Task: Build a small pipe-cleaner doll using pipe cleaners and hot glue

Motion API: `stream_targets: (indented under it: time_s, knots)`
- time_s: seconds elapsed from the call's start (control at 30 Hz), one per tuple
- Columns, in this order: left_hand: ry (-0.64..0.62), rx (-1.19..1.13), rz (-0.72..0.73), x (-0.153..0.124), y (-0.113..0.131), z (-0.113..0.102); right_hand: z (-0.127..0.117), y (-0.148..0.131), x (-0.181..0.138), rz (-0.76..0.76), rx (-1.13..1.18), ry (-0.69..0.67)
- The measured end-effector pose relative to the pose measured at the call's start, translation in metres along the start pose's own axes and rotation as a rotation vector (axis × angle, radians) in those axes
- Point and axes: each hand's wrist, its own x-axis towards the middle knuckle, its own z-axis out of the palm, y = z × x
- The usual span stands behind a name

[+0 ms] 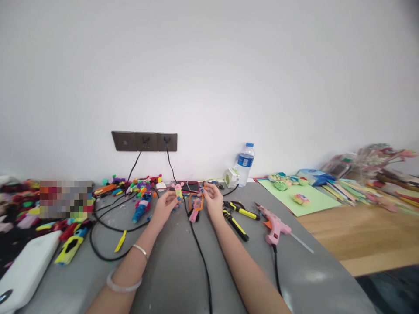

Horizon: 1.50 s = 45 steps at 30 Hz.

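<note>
My left hand [166, 204] is closed around a small pink and yellow craft figure [178, 190], held upright above the grey table [176, 270]. My right hand [212, 198] is pinched, with fingers curled near an orange pipe-cleaner loop [200, 203]; what it grips is too small to name. A pink and yellow craft piece [195, 210] lies on the table between my hands. A black cable [199, 253] runs between my forearms. Two bracelets sit on my left wrist.
A pink glue gun [275, 224] and yellow-black pliers [236, 218] lie right of my hands. Colourful craft bits [140, 192] pile at the left. A water bottle [245, 163], wall sockets [145, 141], green paper [301, 198] and a white box [26, 270] are around.
</note>
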Motion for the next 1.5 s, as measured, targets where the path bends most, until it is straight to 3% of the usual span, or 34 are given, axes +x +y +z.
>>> stream_targets:
  time_s: [0.2,0.4,0.83,0.93,1.07,1.23,1.4,1.5]
  knots:
    - [-0.02,0.023,-0.002,0.002,-0.004,0.002,-0.002,-0.001,0.0,0.079,0.016,-0.03]
    - [-0.012,0.06,0.019,0.0,-0.003,0.002,-0.002,0.0,0.001,0.022,-0.056,-0.018]
    - [-0.023,0.045,0.0,-0.003,0.0,0.003,-0.002,0.001,0.0,0.102,0.032,-0.045]
    - [-0.031,0.145,0.04,-0.002,0.001,0.001,-0.002,0.001,0.002,0.149,0.113,-0.002]
    - [0.014,0.448,0.146,-0.005,0.006,-0.002,-0.002,0.002,0.004,0.198,0.228,0.025]
    - [0.037,0.726,0.169,-0.012,0.013,-0.001,-0.002,0.001,0.004,0.214,0.277,0.036]
    - [0.047,0.85,0.271,-0.014,0.014,-0.002,-0.001,-0.002,0.003,0.231,0.392,0.015]
    - [0.062,0.77,0.31,-0.015,0.018,-0.001,-0.001,-0.002,0.003,0.246,0.422,-0.016]
